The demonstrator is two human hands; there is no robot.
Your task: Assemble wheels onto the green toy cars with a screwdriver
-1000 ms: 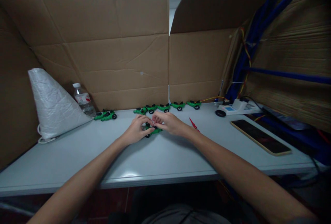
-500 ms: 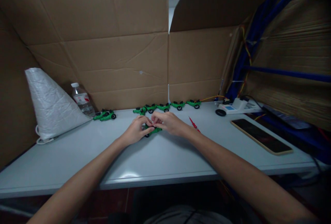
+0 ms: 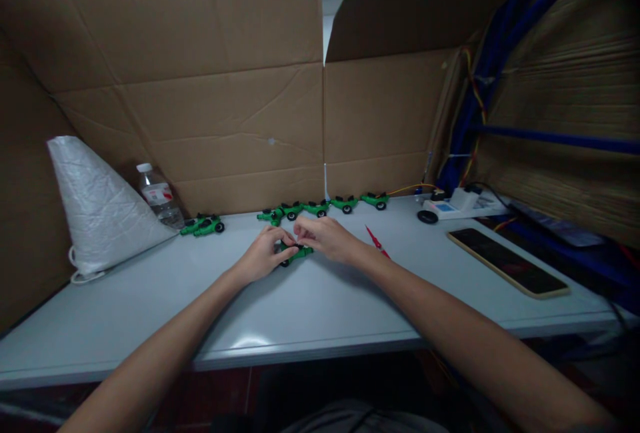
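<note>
- In the head view, we have both hands together over the middle of the white table (image 3: pixel 310 313), with a green toy vehicle (image 3: pixel 300 254) between them, low at the tabletop.
- Our left hand (image 3: pixel 261 253) grasps that toy near its left end, thumb in front and fingers curled over behind.
- Our right hand (image 3: pixel 327 238) has its fingertips drawn in close at the toy's top; we cannot tell whether they pinch a small part.
- Behind our hands we see a row of similar green toys (image 3: pixel 344 204) along the cardboard wall (image 3: pixel 200 120).
- To our left stand a silvery bag (image 3: pixel 100 213) and a plastic bottle (image 3: pixel 159 194), with two more green toys (image 3: pixel 207 225) beside them.
- Near our right forearm lies a red pointed tool (image 3: pixel 376 241); farther right, we have a phone (image 3: pixel 505 261) and a power strip (image 3: pixel 467 206).
</note>
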